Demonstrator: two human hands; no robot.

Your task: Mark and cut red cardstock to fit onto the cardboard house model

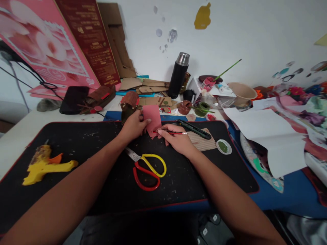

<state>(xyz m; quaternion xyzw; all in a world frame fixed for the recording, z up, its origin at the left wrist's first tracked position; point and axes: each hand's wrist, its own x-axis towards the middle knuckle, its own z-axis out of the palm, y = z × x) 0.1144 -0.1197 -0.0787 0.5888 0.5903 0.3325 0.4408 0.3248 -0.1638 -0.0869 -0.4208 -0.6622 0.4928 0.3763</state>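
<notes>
A small pink sheet (152, 118) stands tilted over the black mat (102, 190). My left hand (135, 125) pinches its left edge between thumb and fingers. In my right hand (176, 137) is a thin red paintbrush (176, 133), its tip against the lower part of the sheet. Scissors with one yellow and one red handle (146, 170) lie below my hands. Right of my right hand, a dark green box cutter (195, 129) rests on corrugated cardboard (205, 141). Beside that is a small lid with green paint (224, 147).
A yellow glue gun (46, 165) lies at the left. Behind the mat are a black phone (74, 99), a black thermos (178, 75), paint jars (185, 107) and cardboard scraps. White paper (270, 136) overhangs a paint-stained palette (258, 165) at the right.
</notes>
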